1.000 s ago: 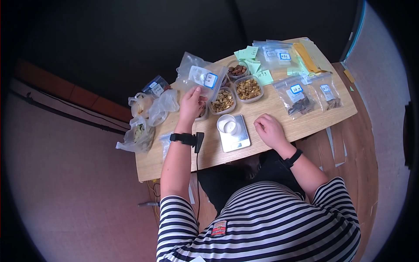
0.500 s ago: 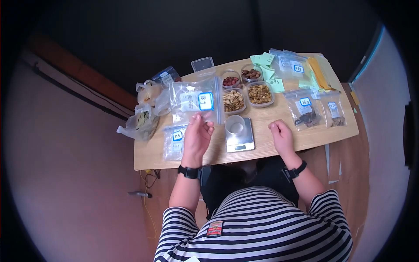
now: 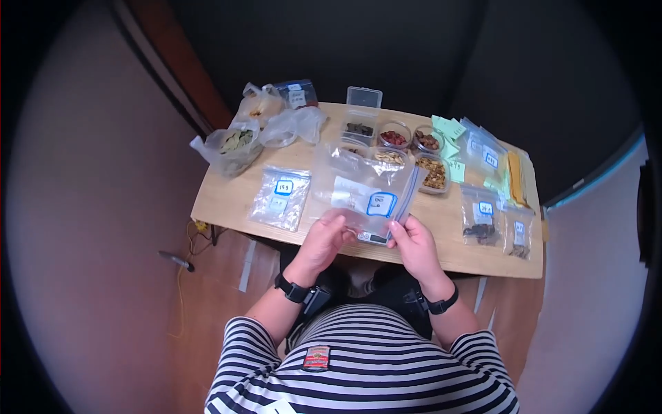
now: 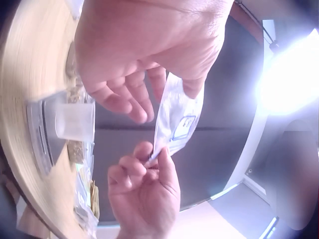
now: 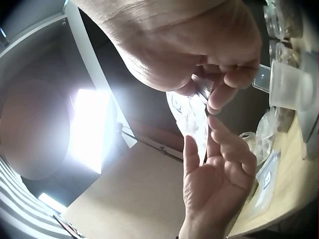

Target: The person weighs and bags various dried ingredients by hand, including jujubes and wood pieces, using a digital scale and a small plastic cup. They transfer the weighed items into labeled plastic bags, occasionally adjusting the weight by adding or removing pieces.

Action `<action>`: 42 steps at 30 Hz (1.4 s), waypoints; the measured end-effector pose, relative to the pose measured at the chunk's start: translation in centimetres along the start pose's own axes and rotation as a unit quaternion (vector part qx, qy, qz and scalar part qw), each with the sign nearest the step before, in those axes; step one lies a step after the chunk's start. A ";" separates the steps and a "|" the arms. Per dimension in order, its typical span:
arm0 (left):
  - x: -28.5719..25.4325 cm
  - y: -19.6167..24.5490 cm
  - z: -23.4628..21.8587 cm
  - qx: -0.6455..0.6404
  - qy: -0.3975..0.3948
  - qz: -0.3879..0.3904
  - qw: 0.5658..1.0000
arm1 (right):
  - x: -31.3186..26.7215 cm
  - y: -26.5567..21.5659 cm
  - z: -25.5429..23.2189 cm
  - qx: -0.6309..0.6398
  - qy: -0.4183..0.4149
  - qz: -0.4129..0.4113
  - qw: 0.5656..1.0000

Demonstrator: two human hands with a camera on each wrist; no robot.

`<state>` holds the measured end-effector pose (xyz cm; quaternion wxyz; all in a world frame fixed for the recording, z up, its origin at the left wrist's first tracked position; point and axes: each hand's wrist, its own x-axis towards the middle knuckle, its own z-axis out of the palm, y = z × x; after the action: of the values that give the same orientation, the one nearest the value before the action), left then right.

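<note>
A clear zip bag [image 3: 329,181] with a blue-framed label [image 3: 381,204] is held up in front of the body, over the scale. My left hand [image 3: 323,243] pinches its left lower part between thumb and fingers. At the zip edge, my right hand [image 3: 418,252] grips the corner on the right, thumb on top. Edge-on in the left wrist view, the thin bag [image 4: 177,112] spans both hands. Beneath it stands a translucent cup [image 4: 75,121] on the scale [image 4: 47,137]; in the head view the bag covers most of both.
Behind the bag stand tubs of dried goods, among them red pieces [image 3: 394,134] and brown chips [image 3: 434,174]. A labelled flat bag [image 3: 281,199] lies left, near plastic bags [image 3: 234,148]. To the right are filled zip bags [image 3: 480,221], green notes [image 3: 449,131] and a yellow envelope [image 3: 518,179].
My left hand has brought the bag right and toward the body, over the scale. My right hand, earlier resting beside the scale, has come in and taken hold of the bag's zip edge.
</note>
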<state>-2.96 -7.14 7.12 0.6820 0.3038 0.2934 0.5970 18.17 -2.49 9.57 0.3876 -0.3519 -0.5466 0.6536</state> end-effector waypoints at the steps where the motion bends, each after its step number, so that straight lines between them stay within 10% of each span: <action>1: -0.2 0.3 -0.1 -0.017 0.045 0.034 0.998 | -0.2 0.0 -0.3 -0.034 -0.012 -0.001 0.999; 23: -3.2 1.9 -5.3 0.218 0.150 0.099 0.959 | -1.6 -0.1 -1.2 -0.181 0.017 -0.015 0.983; 33: -0.9 4.5 -12.7 -0.016 0.327 0.233 0.915 | -0.3 3.9 -7.1 -0.124 0.139 -0.020 0.982; 36: -0.5 3.9 -14.7 0.060 0.422 0.198 0.883 | 0.1 5.7 -8.8 -0.123 0.162 -0.005 0.979; 42: -1.9 2.2 -14.2 0.441 0.604 0.215 0.628 | 0.1 10.1 -11.8 -0.211 0.212 -0.025 0.954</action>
<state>-15.41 -7.86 -0.21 -0.0113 0.1947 0.7941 0.5756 27.29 1.79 -2.27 0.4275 -0.5426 -0.5859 0.4237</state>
